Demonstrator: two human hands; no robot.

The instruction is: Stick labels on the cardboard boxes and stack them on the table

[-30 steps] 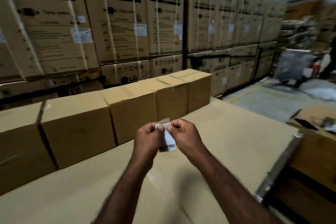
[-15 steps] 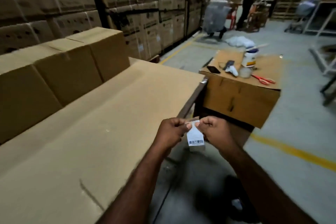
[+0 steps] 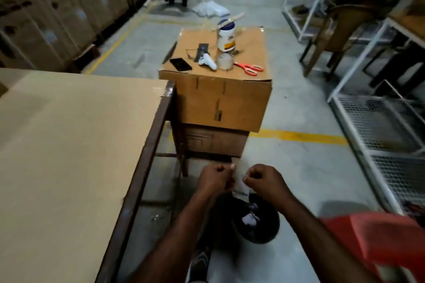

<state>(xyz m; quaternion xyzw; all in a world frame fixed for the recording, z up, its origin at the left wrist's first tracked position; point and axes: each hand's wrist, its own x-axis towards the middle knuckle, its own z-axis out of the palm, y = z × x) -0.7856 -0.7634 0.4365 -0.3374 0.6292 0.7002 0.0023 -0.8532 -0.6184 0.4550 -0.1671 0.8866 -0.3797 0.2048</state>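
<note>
You are pinching a small white label [image 3: 240, 182] between both hands. Your left hand [image 3: 215, 179] is curling onto its upper left edge and your right hand [image 3: 264, 181] is curling onto its right side. The label is showing only as a blur, so its print is not readable. You are holding it in the air off the right edge of the table [image 3: 69, 145], just above a black bin [image 3: 255, 223] sitting on the floor. Beyond your hands a cardboard box [image 3: 220, 103] is standing beside the table's corner, carrying scissors [image 3: 249, 68], a tape roll [image 3: 225, 61], a white jar [image 3: 226, 37] and a phone [image 3: 181, 64].
</note>
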